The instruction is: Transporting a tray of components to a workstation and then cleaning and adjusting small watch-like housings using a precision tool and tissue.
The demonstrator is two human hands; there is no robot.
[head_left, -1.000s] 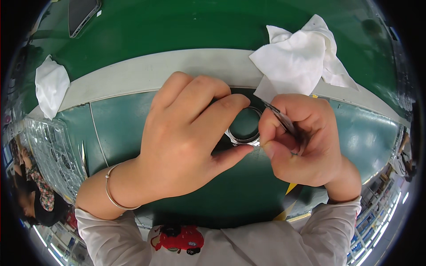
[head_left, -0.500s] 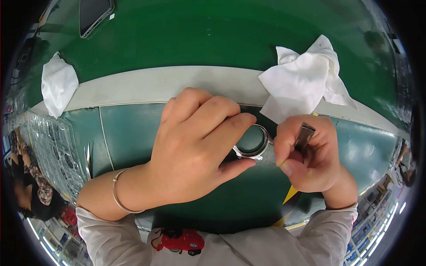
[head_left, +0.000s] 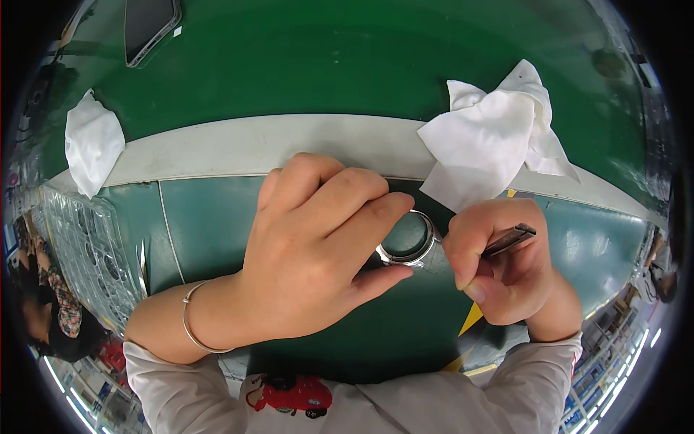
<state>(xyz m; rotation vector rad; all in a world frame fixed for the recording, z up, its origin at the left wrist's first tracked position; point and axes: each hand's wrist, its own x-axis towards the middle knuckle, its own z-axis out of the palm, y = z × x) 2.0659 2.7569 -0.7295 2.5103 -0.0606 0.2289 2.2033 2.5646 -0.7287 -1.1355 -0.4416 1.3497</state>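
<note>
A silver ring-shaped watch case (head_left: 409,260) with lugs is held at its left side by my left hand (head_left: 311,246), thumb below and fingers above. Green surface shows through its open middle. Close to the right of the case, my right hand (head_left: 506,264) is closed around dark metal tweezers (head_left: 510,241). Their blunt back end sticks up to the right, while the tips are hidden by the fingers. Thumb and forefinger are pinched together, a short gap away from the case.
White cloths lie at the right (head_left: 491,130) and far left (head_left: 94,145). A clear plastic tray (head_left: 87,246) with round pockets stands at the left, beside a thin pointed metal tool (head_left: 142,267). A phone (head_left: 150,29) lies on the green table at the back. A grey raised strip (head_left: 275,148) crosses the bench.
The right hand has turned, so the tweezers' back end now leans further right and lower. The left hand keeps its grip on the watch case. The whole view has shifted slightly.
</note>
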